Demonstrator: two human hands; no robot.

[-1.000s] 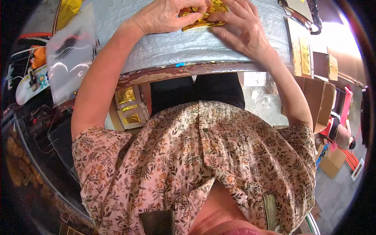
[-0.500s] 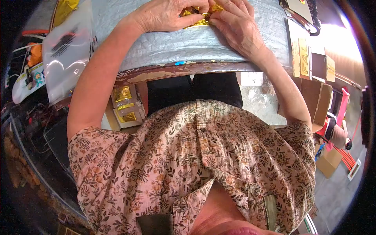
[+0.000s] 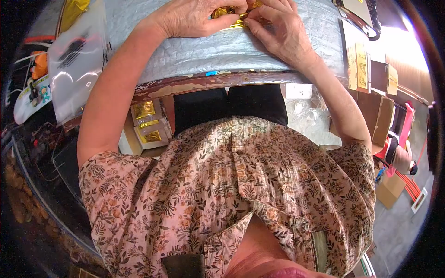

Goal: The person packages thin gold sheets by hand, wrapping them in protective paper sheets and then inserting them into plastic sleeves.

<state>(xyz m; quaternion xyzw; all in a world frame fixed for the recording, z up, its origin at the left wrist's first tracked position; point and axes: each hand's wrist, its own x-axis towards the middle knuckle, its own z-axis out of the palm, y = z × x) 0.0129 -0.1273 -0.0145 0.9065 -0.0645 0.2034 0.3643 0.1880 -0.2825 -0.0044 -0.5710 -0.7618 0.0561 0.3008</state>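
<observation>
At the top edge of the view, both hands meet over a shiny piece of gold foil (image 3: 237, 23) on the silvery-grey table cover (image 3: 194, 58). My left hand (image 3: 197, 17) grips the foil's left side with bent fingers and thumb. From the right, my right hand (image 3: 280, 32) pinches its other side, thumb and fingertips close to the left ones. Part of the foil is hidden beneath the fingers, and whether it wraps anything cannot be seen.
A box of gold-wrapped pieces (image 3: 150, 125) stands below the table edge at left. Clear plastic sheeting (image 3: 76, 69) hangs over the table's left side. Cardboard boxes (image 3: 375, 116) stand at right. A small blue scrap (image 3: 212, 73) lies by the worn front edge. Another person (image 3: 401, 157) is farther right.
My right hand's fingers have shifted slightly up and left, bending more over the foil. My left hand stays nearly in place, still on the foil.
</observation>
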